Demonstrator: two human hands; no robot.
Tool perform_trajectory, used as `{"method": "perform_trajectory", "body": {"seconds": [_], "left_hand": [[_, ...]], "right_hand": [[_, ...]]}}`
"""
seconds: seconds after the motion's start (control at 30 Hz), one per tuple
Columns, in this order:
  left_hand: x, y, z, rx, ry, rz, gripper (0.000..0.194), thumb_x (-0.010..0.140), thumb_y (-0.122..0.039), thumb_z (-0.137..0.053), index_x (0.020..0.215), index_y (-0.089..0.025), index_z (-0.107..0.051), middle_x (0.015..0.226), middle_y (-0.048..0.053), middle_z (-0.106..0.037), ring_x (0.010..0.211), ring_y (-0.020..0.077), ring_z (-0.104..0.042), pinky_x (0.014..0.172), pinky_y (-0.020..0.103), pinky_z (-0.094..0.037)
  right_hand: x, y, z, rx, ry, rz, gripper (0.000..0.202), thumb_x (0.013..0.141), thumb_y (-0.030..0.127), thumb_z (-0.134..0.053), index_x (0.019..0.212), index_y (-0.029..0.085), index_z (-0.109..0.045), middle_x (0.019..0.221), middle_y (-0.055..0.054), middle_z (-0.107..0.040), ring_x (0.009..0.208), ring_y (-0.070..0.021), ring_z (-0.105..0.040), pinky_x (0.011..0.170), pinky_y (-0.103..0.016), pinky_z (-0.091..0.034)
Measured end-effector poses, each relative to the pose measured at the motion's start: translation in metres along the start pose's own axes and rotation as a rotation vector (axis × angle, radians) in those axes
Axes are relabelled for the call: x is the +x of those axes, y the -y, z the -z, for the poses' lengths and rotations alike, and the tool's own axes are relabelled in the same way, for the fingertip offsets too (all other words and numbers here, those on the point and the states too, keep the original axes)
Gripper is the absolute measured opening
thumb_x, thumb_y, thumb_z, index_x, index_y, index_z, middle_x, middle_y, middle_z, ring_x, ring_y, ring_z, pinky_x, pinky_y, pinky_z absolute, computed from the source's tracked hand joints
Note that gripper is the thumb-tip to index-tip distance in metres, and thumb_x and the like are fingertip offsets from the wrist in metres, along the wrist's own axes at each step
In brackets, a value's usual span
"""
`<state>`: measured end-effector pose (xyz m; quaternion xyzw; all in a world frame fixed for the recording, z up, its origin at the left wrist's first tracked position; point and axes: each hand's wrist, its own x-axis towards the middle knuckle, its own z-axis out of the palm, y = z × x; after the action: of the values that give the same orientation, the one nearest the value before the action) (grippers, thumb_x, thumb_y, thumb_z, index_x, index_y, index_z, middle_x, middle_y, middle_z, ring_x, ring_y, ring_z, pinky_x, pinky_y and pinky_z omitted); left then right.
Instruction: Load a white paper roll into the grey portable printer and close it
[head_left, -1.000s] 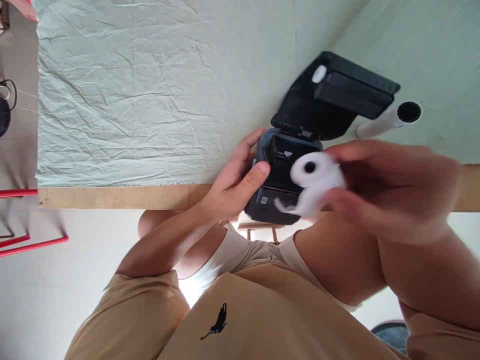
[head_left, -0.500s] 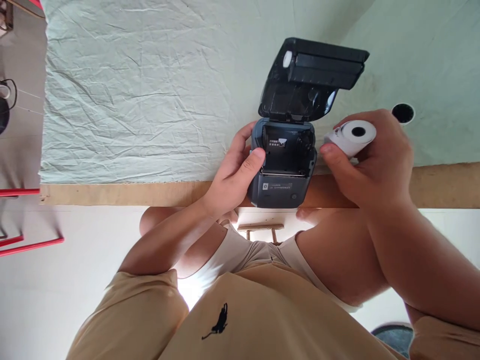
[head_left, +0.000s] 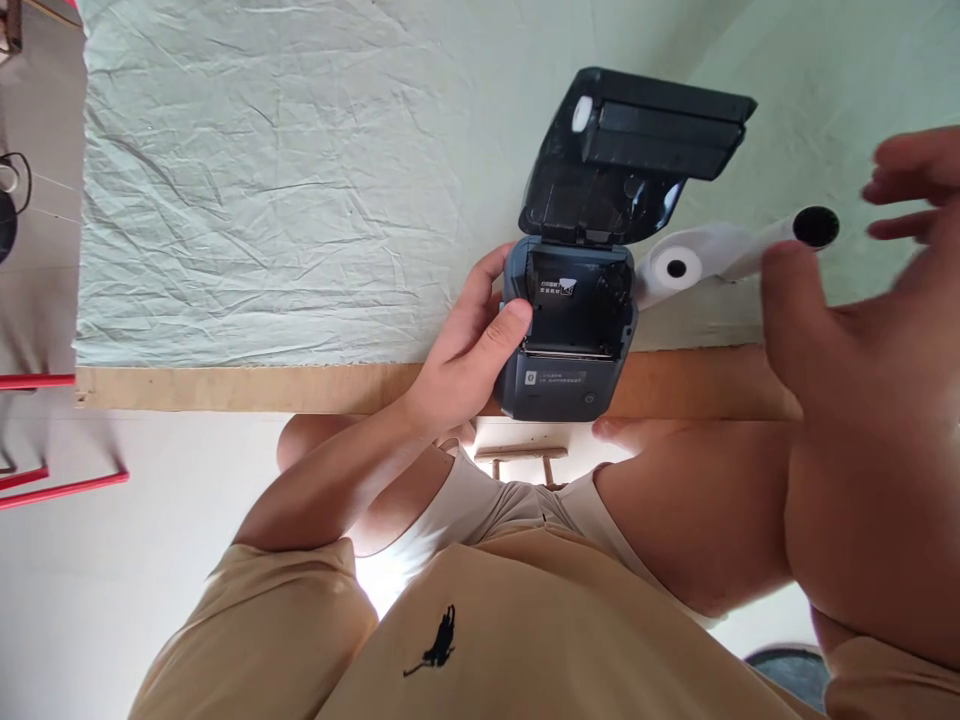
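Note:
My left hand [head_left: 476, 345] is wrapped round the left side of a dark portable printer [head_left: 566, 385], thumb on its rim. The printer's black lid [head_left: 652, 130] stands raised, and the compartment inside shows no roll. Right beside the printer, a white paper roll [head_left: 660, 270] with a dark core lies on the cloth. A second white roll or tube [head_left: 772, 245] with a wide dark end lies further right. My right hand [head_left: 870, 290], blurred, is over the table's right side with its fingers apart and nothing in them.
A wrinkled pale green cloth [head_left: 285, 180] covers the table, whose wooden edge [head_left: 247, 388] runs in front of me. Red metal bars [head_left: 67, 488] and a dark object with a cable [head_left: 7, 225] are at the far left, on the floor.
My right hand has let go of the small white roll and moved right. That roll now lies on the cloth by the printer. The other white tube shows more now. My left hand keeps its hold.

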<state>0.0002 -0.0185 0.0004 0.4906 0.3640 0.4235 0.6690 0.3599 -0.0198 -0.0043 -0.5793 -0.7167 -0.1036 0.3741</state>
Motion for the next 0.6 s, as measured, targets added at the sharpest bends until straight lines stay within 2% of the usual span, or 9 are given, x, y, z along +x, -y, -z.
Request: {"method": "perform_trajectory", "body": {"seconds": [0.1,0.17,0.3,0.37,0.5,0.6], "left_hand": [[0.002,0.007,0.007,0.003,0.043,-0.038,0.078,0.116,-0.089,-0.078,0.172,-0.036,-0.064,0.148,0.008,-0.093,0.155,0.0394,-0.089,0.117,0.055,-0.081],[0.003,0.011,0.010,0.004,0.062,-0.058,0.075,0.119,-0.086,-0.076,0.173,-0.036,-0.063,0.149,0.008,-0.094,0.158,0.0397,-0.088,0.115,0.054,-0.082],[0.003,0.014,0.012,0.007,0.078,-0.082,0.072,0.121,-0.084,-0.075,0.174,-0.036,-0.063,0.153,0.007,-0.093,0.162,0.0404,-0.087,0.116,0.055,-0.083],[0.003,0.014,0.012,0.011,0.079,-0.083,0.073,0.121,-0.085,-0.075,0.174,-0.037,-0.063,0.153,0.007,-0.093,0.163,0.0404,-0.086,0.116,0.055,-0.083],[0.005,0.017,0.013,0.003,0.092,-0.083,0.074,0.121,-0.085,-0.074,0.175,-0.037,-0.062,0.149,0.007,-0.094,0.158,0.0396,-0.089,0.113,0.054,-0.083],[0.005,0.020,0.015,-0.005,0.107,-0.091,0.074,0.121,-0.085,-0.073,0.176,-0.038,-0.060,0.147,0.007,-0.094,0.155,0.0392,-0.090,0.113,0.055,-0.083]], "right_hand": [[0.001,-0.026,-0.004,-0.044,0.283,-0.110,0.079,0.103,0.073,-0.091,0.167,0.030,-0.074,0.145,-0.017,-0.075,0.125,-0.0361,-0.083,0.098,-0.061,-0.072],[0.001,-0.027,-0.004,-0.057,0.359,-0.141,0.073,0.103,0.062,-0.093,0.166,0.030,-0.074,0.140,-0.015,-0.076,0.116,-0.0318,-0.082,0.102,-0.061,-0.072],[0.000,-0.007,0.004,0.028,0.403,-0.144,0.087,0.102,0.042,-0.084,0.183,0.035,-0.054,0.154,-0.015,-0.081,0.118,-0.0305,-0.083,0.106,-0.058,-0.072],[-0.001,0.001,0.008,0.078,0.437,-0.135,0.088,0.102,0.035,-0.078,0.186,0.036,-0.050,0.158,-0.014,-0.083,0.120,-0.0305,-0.084,0.107,-0.058,-0.072],[-0.004,-0.002,0.007,0.062,0.477,-0.088,0.082,0.106,0.041,-0.083,0.184,0.034,-0.059,0.156,-0.018,-0.081,0.136,-0.0331,-0.081,0.113,-0.060,-0.071],[-0.003,-0.012,0.001,0.047,0.398,-0.078,0.078,0.111,0.051,-0.086,0.182,0.030,-0.066,0.149,-0.020,-0.078,0.136,-0.0350,-0.080,0.106,-0.059,-0.071]]}}
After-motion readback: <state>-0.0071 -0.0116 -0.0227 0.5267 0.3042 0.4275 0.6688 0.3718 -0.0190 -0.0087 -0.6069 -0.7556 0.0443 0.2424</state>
